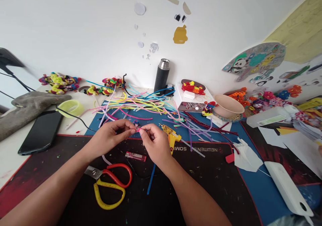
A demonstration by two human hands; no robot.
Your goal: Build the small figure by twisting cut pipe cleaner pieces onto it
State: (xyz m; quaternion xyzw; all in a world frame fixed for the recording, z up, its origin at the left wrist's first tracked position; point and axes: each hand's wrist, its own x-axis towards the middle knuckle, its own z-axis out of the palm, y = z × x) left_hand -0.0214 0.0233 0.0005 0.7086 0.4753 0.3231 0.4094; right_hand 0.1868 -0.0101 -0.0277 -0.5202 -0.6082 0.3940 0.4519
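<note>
A small pink piece of pipe cleaner (138, 130) is pinched between the fingertips of both my hands, over the dark mat (201, 182). My left hand (110, 135) grips it from the left, thumb against index finger. From the other side, my right hand (156, 143) holds it with thumb and fingers closed; the fingers cover most of the piece. Just behind the fingertips is a small dark, multicoloured figure (136, 123), partly hidden. Below the hands lie a pink lighter (136, 156) and scissors (110, 189) with red and yellow handles. A yellow glue gun (172, 137) rests beside my right hand.
Many loose pipe cleaners (141, 104) spread behind the hands. A black thermos (162, 76) stands by the wall. To the left are a phone (41, 132) and a yellow-green coil (71, 108). On the right are a beige bowl (228, 106), a plastic bottle (273, 116) and a white device (289, 189).
</note>
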